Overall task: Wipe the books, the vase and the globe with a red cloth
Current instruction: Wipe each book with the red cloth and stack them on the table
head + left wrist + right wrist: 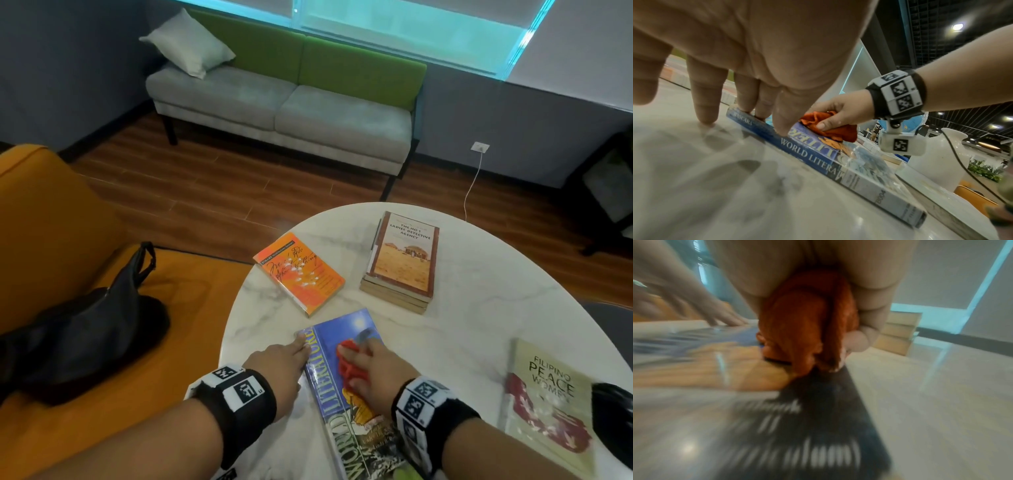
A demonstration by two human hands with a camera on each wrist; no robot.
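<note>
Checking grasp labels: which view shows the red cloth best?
Left wrist: the red cloth is sharp, bunched under the right hand on the World Literature book. Head view shows it small, mostly hidden by fingers. Right wrist shows it close but motion-blurred.

blue book (346,387) "WORLD LITERATURE", stack (400,263) "LADIES DETECTIVE AGENCY"

A grey-cushioned sofa with a green backrest (284,102) stands on dark wood-plank flooring (205,192) against grey walls (513,137), under a teal-lit window (411,31).
</note>
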